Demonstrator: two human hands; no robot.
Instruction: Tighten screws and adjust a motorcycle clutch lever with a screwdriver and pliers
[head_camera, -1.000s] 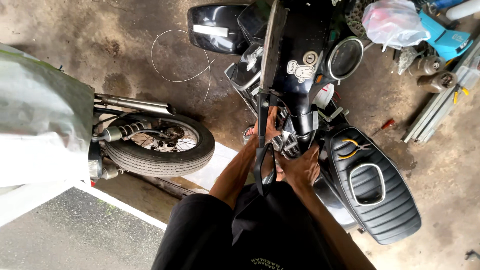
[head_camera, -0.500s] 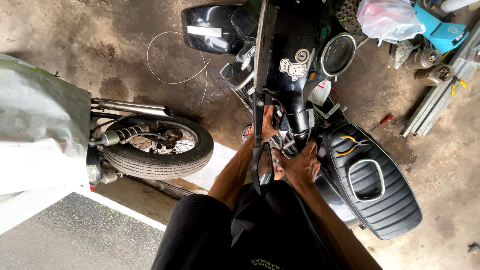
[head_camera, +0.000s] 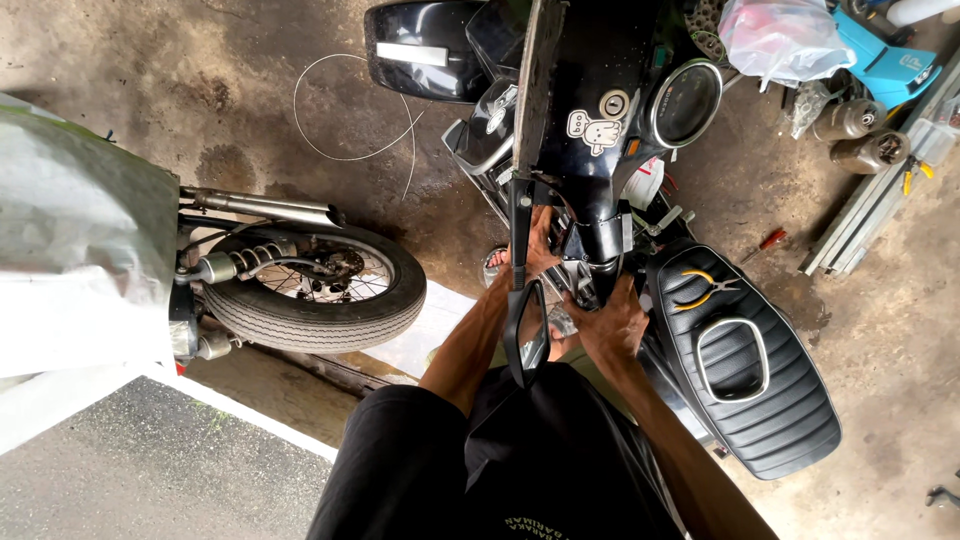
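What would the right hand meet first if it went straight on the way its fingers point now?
The right hand points up the picture into the black motorcycle body under the handlebar, which it seems to touch already; depth is unclear.

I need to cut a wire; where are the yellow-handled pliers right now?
In the head view, the yellow-handled pliers lie on the black ribbed motorcycle seat, at its front end, just right of the person's right hand.

Mirror (head_camera: 527, 330) and handlebar (head_camera: 523, 215) between forearms

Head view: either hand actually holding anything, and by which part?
Cannot tell for sure. Both the left hand and right hand press on the black motorcycle frame below the handlebar; no separate tool shows in either.
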